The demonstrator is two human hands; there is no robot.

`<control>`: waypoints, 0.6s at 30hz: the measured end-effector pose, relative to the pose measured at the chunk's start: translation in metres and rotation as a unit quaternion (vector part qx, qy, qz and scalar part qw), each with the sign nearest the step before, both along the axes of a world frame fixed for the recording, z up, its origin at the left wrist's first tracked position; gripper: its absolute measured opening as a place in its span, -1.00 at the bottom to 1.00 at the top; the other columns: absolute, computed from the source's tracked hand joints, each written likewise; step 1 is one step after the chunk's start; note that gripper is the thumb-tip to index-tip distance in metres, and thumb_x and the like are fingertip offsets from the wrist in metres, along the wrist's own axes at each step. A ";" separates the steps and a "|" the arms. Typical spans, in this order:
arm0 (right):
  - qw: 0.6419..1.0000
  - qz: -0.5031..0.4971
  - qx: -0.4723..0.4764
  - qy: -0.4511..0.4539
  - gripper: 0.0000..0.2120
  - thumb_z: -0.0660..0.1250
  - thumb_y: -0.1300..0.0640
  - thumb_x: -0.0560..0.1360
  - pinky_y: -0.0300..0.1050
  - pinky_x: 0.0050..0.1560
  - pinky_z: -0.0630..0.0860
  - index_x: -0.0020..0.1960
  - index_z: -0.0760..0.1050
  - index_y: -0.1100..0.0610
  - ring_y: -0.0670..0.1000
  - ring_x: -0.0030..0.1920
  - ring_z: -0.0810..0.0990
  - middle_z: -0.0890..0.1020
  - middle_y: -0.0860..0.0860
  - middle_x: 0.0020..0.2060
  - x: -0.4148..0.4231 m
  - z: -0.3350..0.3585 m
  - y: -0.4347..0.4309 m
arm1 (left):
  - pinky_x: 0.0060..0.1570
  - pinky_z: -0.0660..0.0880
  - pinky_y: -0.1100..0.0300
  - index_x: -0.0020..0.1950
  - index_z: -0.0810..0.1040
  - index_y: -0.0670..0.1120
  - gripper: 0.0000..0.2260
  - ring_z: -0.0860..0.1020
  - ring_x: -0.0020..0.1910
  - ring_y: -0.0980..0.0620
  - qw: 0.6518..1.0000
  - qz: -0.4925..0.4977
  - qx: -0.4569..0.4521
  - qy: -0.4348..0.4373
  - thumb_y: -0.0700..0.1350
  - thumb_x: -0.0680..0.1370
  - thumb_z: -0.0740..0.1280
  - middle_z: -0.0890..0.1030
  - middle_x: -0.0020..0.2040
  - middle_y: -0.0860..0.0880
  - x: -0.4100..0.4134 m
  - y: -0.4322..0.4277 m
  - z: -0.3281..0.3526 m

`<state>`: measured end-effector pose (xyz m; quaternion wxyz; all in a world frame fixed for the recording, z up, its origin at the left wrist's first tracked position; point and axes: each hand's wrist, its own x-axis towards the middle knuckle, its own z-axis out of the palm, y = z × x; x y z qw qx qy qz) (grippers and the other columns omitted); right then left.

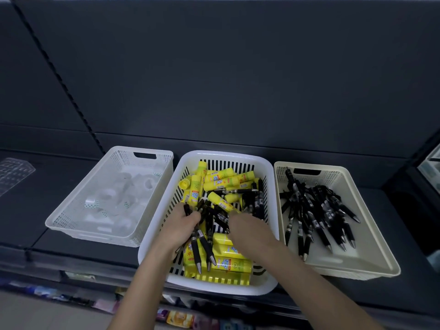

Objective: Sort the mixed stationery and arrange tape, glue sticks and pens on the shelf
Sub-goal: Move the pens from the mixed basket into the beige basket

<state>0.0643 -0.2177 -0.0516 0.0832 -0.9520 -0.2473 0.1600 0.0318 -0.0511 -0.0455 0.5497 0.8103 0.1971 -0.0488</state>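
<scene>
You're pulling pens out of the middle basket [226, 154] on the shelf [35, 210], where glue sticks [226, 179] remain mixed in. Your left hand [183, 225] has its fingers curled round a bunch of pens [202, 246]. Your right hand [247, 231] digs in with its fingers hidden, so I cannot tell its grip. Next, I judge, lift the bunch clear and carry it to the right basket [309, 164].

Left hand [182, 226] grips pens [202, 248]; right hand [248, 231] palm-down.

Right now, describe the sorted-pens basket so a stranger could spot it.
On the dark shelf three baskets sit in a row. It is the cream basket at the right end. Unlike the slotted middle basket, it holds only black pens, no glue sticks.
</scene>
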 end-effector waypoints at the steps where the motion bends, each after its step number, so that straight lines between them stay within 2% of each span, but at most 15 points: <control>1: 1.000 -0.004 0.003 0.014 -0.88 0.22 0.31 0.54 -0.20 -0.50 0.17 0.07 0.41 0.21 0.07 -0.23 0.48 0.45 0.02 -0.27 0.003 0.001 0.000 | -0.36 0.21 0.15 -0.18 0.34 -0.12 -0.88 0.25 -0.38 0.00 1.000 -0.001 -0.012 -0.005 -0.26 0.53 0.22 0.26 -0.36 -0.08 -0.001 0.000 0.001; 2: 0.999 -0.010 0.021 0.031 -0.94 0.22 0.30 0.54 -0.19 -0.48 0.20 -0.07 0.39 0.17 0.06 -0.26 0.45 0.38 0.00 -0.33 0.005 0.003 -0.001 | -0.32 0.22 0.15 -0.18 0.35 -0.12 -0.89 0.27 -0.35 -0.01 1.000 0.001 -0.026 -0.010 -0.27 0.53 0.22 0.27 -0.35 -0.09 -0.002 0.000 0.002; 4: 0.992 -0.035 0.077 0.097 -0.83 0.22 0.26 0.54 -0.15 -0.40 0.27 -0.21 0.32 0.15 0.03 -0.31 0.41 0.36 0.01 -0.35 0.011 0.010 -0.006 | -0.25 0.25 0.12 -0.14 0.38 -0.12 -0.92 0.32 -0.31 -0.02 0.998 0.023 -0.058 -0.008 -0.24 0.53 0.22 0.33 -0.30 -0.10 -0.003 0.000 0.004; 7: 0.950 -0.102 0.222 0.193 -0.82 0.26 0.23 0.53 -0.19 -0.40 0.28 -0.23 0.34 0.14 -0.05 -0.41 0.37 0.39 0.00 -0.39 0.014 0.027 -0.013 | -0.23 0.33 0.14 -0.08 0.43 -0.08 -0.94 0.41 -0.24 0.02 0.994 0.052 -0.092 -0.008 -0.22 0.56 0.21 0.44 -0.16 -0.04 -0.004 -0.001 0.011; 10: 0.883 -0.168 0.356 0.255 -0.88 0.29 0.24 0.51 -0.24 -0.46 0.25 -0.19 0.39 0.15 -0.08 -0.47 0.32 0.38 0.04 -0.40 0.015 0.041 -0.022 | -0.15 0.40 0.15 0.02 0.49 -0.08 -0.90 0.50 -0.12 0.03 0.990 0.053 -0.123 -0.035 -0.21 0.55 0.22 0.54 -0.04 -0.03 -0.001 -0.011 0.022; 12: 0.851 -0.201 0.406 0.266 -0.94 0.29 0.24 0.52 -0.22 -0.45 0.27 -0.12 0.43 0.19 -0.06 -0.45 0.32 0.39 0.08 -0.37 0.015 0.047 -0.029 | -0.18 0.47 0.20 0.08 0.51 -0.04 -0.85 0.54 -0.09 0.01 0.985 0.054 -0.155 -0.044 -0.19 0.56 0.22 0.57 -0.01 -0.03 0.003 -0.020 0.029; 15: 0.828 -0.235 0.442 0.251 -0.90 0.29 0.20 0.53 -0.20 -0.31 0.39 -0.07 0.49 0.25 -0.03 -0.34 0.45 0.48 0.08 -0.32 0.015 0.051 -0.046 | 0.01 0.53 -0.02 0.08 0.52 0.05 -0.83 0.58 0.04 -0.09 0.980 0.046 -0.185 -0.060 -0.15 0.55 0.24 0.59 0.07 -0.06 0.012 -0.039 0.036; 16: 0.820 -0.245 0.455 0.248 -0.88 0.29 0.20 0.53 -0.18 -0.25 0.44 -0.04 0.51 0.27 -0.01 -0.28 0.50 0.52 0.08 -0.28 0.015 0.052 -0.053 | -0.01 0.53 -0.02 0.09 0.51 0.04 -0.83 0.59 0.00 -0.11 0.978 0.039 -0.196 -0.063 -0.16 0.56 0.23 0.60 0.03 -0.07 0.015 -0.047 0.039; 18: 0.792 -0.265 0.492 0.244 -0.90 0.26 0.24 0.55 -0.17 -0.22 0.51 -0.05 0.52 0.26 0.01 -0.27 0.55 0.56 0.10 -0.28 0.014 0.056 -0.071 | -0.18 0.52 0.06 0.11 0.49 -0.02 -0.82 0.56 -0.16 -0.07 0.973 0.021 -0.218 -0.073 -0.22 0.57 0.21 0.57 -0.09 -0.09 0.022 -0.067 0.043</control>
